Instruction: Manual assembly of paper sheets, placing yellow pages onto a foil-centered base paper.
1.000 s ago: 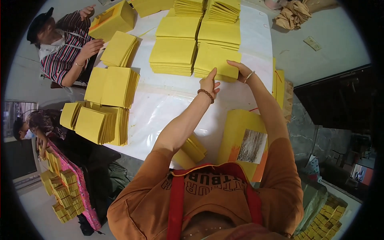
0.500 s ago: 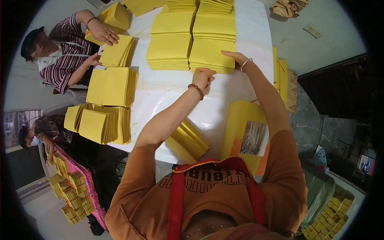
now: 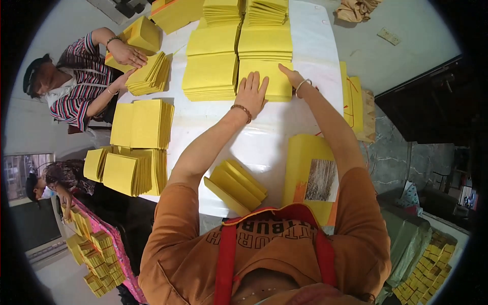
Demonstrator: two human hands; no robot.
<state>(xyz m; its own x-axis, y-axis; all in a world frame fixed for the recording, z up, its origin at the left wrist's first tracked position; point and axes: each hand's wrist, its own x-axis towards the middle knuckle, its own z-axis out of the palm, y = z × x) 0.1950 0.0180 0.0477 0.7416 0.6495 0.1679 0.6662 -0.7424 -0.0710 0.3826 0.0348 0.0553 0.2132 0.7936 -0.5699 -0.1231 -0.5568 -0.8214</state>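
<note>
A nearer stack of yellow paper sheets (image 3: 274, 84) lies on the white-covered table (image 3: 203, 127). My left hand (image 3: 250, 92) rests flat on its near left corner, fingers spread. Against the right edge of the same stack is my right hand (image 3: 293, 81), one digit stretched over the top sheet and the other fingers partly hidden at the side. Immediately left lies a matching yellow stack (image 3: 208, 79). More yellow stacks (image 3: 265, 40) continue behind in two columns.
Near my body stand folded yellow sheets (image 3: 236, 185) and a yellow package (image 3: 300, 173) with a picture. At left, a co-worker's hands (image 3: 127, 53) handle yellow sheets beside more stacks (image 3: 142, 122). Farther left, another person is by a pink-covered table (image 3: 114, 249) with small yellow bundles.
My left hand has gone from closed fingers at the stack's near edge to lying flat on top. My right hand stays at the right edge. The folded sheets near me show more fully.
</note>
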